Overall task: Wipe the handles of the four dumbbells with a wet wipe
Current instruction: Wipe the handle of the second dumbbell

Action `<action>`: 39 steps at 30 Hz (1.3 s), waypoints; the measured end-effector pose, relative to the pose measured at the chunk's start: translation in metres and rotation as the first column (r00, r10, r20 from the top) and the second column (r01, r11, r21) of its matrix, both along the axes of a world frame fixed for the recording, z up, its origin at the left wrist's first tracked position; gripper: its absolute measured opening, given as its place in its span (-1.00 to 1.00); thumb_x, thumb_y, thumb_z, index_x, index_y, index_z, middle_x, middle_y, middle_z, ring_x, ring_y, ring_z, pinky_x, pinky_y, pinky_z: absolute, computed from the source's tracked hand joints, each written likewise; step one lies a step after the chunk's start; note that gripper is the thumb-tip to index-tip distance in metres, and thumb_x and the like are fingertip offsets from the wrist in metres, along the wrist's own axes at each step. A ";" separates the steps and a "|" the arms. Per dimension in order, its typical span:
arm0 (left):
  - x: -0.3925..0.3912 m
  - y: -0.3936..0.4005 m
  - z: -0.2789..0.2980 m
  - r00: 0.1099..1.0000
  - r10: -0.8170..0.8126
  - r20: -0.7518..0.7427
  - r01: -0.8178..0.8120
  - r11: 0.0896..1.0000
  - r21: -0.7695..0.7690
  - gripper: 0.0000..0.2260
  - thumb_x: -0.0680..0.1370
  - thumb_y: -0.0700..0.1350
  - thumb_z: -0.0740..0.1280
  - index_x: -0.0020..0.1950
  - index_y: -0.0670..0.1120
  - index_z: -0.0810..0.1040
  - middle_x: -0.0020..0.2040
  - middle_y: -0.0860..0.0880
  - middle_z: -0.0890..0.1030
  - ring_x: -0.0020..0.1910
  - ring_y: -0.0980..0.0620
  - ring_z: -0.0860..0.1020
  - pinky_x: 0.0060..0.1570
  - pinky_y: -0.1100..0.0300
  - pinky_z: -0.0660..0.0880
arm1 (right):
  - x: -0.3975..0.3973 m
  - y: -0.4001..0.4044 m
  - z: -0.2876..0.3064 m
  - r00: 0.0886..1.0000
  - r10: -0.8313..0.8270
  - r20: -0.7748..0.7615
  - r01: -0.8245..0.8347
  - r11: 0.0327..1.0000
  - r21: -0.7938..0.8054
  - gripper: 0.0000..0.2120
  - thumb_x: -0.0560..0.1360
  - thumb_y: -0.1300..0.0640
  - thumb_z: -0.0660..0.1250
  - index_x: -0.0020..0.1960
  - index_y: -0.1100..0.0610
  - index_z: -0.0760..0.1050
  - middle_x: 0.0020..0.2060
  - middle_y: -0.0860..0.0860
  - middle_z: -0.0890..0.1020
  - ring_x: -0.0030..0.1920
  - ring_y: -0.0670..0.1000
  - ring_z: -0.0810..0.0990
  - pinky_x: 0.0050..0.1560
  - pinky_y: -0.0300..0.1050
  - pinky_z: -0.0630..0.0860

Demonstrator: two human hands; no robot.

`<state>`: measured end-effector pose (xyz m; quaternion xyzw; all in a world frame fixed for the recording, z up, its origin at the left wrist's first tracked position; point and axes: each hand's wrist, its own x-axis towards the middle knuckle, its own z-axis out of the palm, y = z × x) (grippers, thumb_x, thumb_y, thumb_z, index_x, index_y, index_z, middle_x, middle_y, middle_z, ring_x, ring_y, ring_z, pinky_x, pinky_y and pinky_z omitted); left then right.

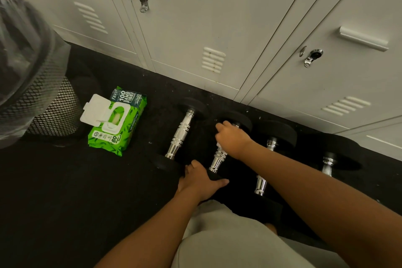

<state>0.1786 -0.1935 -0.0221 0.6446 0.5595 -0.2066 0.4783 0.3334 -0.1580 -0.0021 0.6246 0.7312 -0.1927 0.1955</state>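
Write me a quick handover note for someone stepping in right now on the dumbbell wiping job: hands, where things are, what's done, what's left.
Right hand: closed around the handle of the second dumbbell from the left, with the white wipe showing under the fingers.
Left hand: pressed flat on that dumbbell's near weight, steadying it.
Four dumbbells lie in a row on the black floor by the lockers; the leftmost dumbbell has nothing on it.
Wipe pack, lid open, sits left of them beside the mesh bin.
Done: cannot tell which handles are clean.
Left: finish this handle, then the third dumbbell and the fourth dumbbell.
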 end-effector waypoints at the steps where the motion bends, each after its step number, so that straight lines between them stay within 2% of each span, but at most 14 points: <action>1: 0.000 0.000 0.000 1.000 0.002 0.002 -0.002 1.000 0.002 -0.07 0.32 0.34 0.42 0.44 -0.15 0.09 0.44 -0.13 0.25 0.41 -0.11 0.30 0.34 -0.04 0.35 | 0.005 0.003 0.001 0.999 -0.048 -0.007 0.048 0.998 0.038 -0.73 0.55 0.20 0.23 0.24 0.21 0.47 0.30 0.15 0.37 0.29 0.13 0.34 0.28 -0.01 0.41; 4: -0.001 0.000 0.000 1.000 0.004 0.005 -0.004 1.000 -0.002 -0.07 0.31 0.34 0.42 0.44 -0.15 0.10 0.43 -0.14 0.26 0.40 -0.11 0.31 0.33 -0.05 0.36 | 0.009 0.002 -0.001 0.991 -0.132 -0.031 0.134 0.987 0.092 -0.71 0.56 0.24 0.19 0.27 0.22 0.41 0.24 0.14 0.42 0.26 0.11 0.36 0.23 -0.06 0.41; 7: 0.000 0.000 0.001 1.000 0.000 0.000 0.000 1.000 -0.009 -0.06 0.32 0.34 0.42 0.44 -0.15 0.08 0.45 -0.14 0.23 0.41 -0.12 0.30 0.33 -0.05 0.36 | 0.007 -0.005 0.001 0.996 -0.085 -0.034 0.086 0.996 0.034 -0.72 0.56 0.24 0.19 0.26 0.21 0.43 0.21 0.14 0.45 0.26 0.11 0.38 0.23 -0.03 0.42; 11: 0.000 0.000 0.002 1.000 0.004 0.006 -0.004 1.000 -0.010 -0.08 0.32 0.34 0.42 0.43 -0.14 0.10 0.45 -0.14 0.24 0.41 -0.12 0.31 0.32 -0.06 0.36 | 0.015 -0.001 0.002 0.993 -0.117 -0.010 0.118 0.990 0.079 -0.74 0.55 0.22 0.22 0.23 0.22 0.47 0.21 0.15 0.45 0.26 0.12 0.37 0.20 -0.02 0.48; 16: -0.001 0.000 0.002 1.000 -0.004 0.013 0.004 1.000 -0.011 -0.07 0.33 0.34 0.41 0.45 -0.15 0.08 0.47 -0.14 0.22 0.42 -0.12 0.29 0.34 -0.08 0.35 | 0.000 -0.006 0.003 0.999 0.014 0.049 -0.015 0.999 0.031 -0.75 0.55 0.21 0.23 0.20 0.22 0.48 0.26 0.18 0.42 0.30 0.13 0.34 0.24 -0.02 0.44; 21: -0.002 0.000 0.001 1.000 -0.008 0.012 0.009 1.000 -0.009 -0.07 0.32 0.35 0.41 0.44 -0.15 0.09 0.47 -0.14 0.22 0.42 -0.12 0.29 0.32 -0.08 0.37 | 0.004 0.000 0.002 0.988 0.024 0.150 -0.034 0.997 0.066 -0.80 0.53 0.23 0.26 0.12 0.25 0.52 0.27 0.22 0.42 0.29 0.16 0.35 0.26 -0.04 0.43; 24: -0.002 0.001 0.001 1.000 -0.010 0.018 0.010 1.000 -0.007 -0.08 0.33 0.34 0.41 0.44 -0.15 0.09 0.47 -0.14 0.23 0.42 -0.12 0.29 0.32 -0.07 0.37 | -0.002 -0.006 0.002 0.982 0.077 0.174 -0.087 0.995 0.051 -0.78 0.54 0.21 0.25 0.16 0.24 0.50 0.31 0.23 0.37 0.35 0.18 0.30 0.32 -0.01 0.36; 30: -0.002 0.001 0.001 1.000 -0.010 0.015 0.010 1.000 0.004 -0.10 0.33 0.34 0.41 0.43 -0.14 0.11 0.44 -0.13 0.26 0.39 -0.12 0.33 0.30 -0.05 0.39 | 0.005 -0.002 0.006 0.990 -0.012 0.139 0.003 0.998 0.062 -0.80 0.54 0.23 0.25 0.14 0.25 0.51 0.29 0.22 0.40 0.31 0.15 0.33 0.27 -0.05 0.40; 35: -0.001 -0.001 0.001 1.000 -0.014 -0.001 0.014 1.000 0.011 -0.10 0.32 0.34 0.41 0.42 -0.14 0.12 0.43 -0.13 0.27 0.38 -0.11 0.34 0.28 -0.03 0.39 | 0.006 -0.001 0.010 0.993 -0.078 0.084 0.076 0.997 0.035 -0.74 0.55 0.24 0.24 0.23 0.24 0.45 0.29 0.21 0.40 0.32 0.16 0.33 0.26 -0.02 0.42; 39: 0.000 -0.001 0.000 1.000 -0.008 -0.019 0.008 1.000 0.029 -0.09 0.30 0.36 0.41 0.41 -0.13 0.13 0.42 -0.12 0.28 0.37 -0.09 0.35 0.27 -0.02 0.41 | -0.003 -0.004 0.005 0.996 -0.040 0.074 0.039 0.999 0.025 -0.74 0.56 0.22 0.21 0.23 0.24 0.44 0.24 0.20 0.44 0.30 0.17 0.34 0.29 -0.01 0.38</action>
